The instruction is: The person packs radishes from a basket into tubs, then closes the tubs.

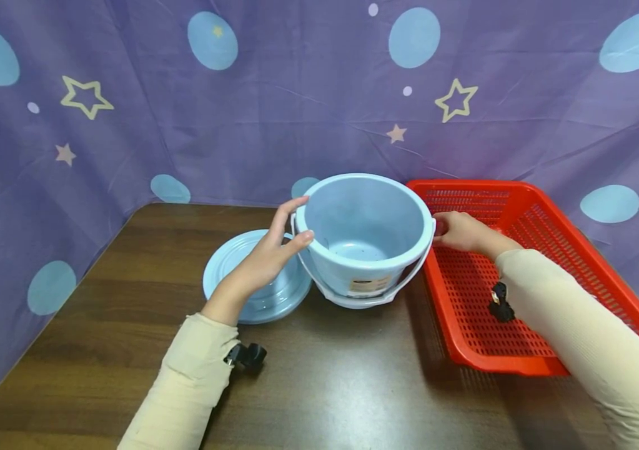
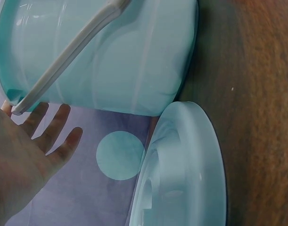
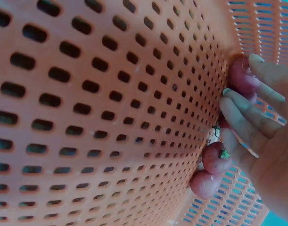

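Note:
A light blue bucket [image 1: 364,275] stands mid-table, its pale handle [image 2: 63,61] hanging down at the front. My left hand [image 1: 265,259] is at the bucket's left rim, index fingertip and thumb touching it; the other fingers [image 2: 52,132] are spread beside the bucket wall. My right hand [image 3: 271,136] reaches into the red basket [image 1: 485,364], close to its left wall. Thumb and fingers there pinch a red radish [image 3: 242,77]. Lower along the same side lie more radishes [image 3: 217,159], one with a bit of green stem. In the head view the hand mostly hides them.
A light blue round lid [image 1: 280,306] lies on the dark wooden table [image 1: 117,350], left of the bucket and partly behind my left hand. The basket stands close to the bucket's right side. A purple patterned cloth [image 1: 308,94] hangs behind the table.

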`<state>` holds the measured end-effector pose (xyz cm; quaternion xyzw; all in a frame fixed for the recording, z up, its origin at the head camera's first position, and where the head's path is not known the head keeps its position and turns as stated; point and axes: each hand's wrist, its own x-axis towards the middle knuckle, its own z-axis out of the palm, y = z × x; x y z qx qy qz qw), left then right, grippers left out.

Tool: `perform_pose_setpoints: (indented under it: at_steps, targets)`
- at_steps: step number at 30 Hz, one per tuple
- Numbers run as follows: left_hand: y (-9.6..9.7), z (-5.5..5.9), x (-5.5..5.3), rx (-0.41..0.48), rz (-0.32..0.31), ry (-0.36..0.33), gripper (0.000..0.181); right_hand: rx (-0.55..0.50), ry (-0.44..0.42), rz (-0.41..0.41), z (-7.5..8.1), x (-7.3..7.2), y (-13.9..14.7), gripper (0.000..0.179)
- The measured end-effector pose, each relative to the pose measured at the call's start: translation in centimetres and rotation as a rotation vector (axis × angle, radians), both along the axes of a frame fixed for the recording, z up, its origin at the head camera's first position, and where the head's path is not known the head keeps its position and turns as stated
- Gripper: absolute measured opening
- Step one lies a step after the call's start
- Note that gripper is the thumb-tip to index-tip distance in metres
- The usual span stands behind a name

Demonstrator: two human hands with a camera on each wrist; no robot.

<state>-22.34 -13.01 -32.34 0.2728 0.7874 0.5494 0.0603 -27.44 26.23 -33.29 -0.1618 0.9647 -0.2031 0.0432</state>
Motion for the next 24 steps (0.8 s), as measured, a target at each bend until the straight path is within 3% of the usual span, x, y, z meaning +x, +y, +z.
perform_pose_setpoints:
  at_steps: [11,18,24]
  targets:
    - [0.1,0.0,0.0,0.003,0.002,-0.005,0.071,0.028,0.061,-0.003,-0.5,-0.2,-0.5,0.046]
    - [0.1,0.1,0.0,0.001,-0.005,0.011,0.072,0.021,0.03,-0.014,0.0,-0.1,-0.3,0.05]
    - [0.0,0.1,0.1,0.002,-0.009,0.018,0.069,-0.003,0.014,0.006,0.8,0.0,0.1,0.043]
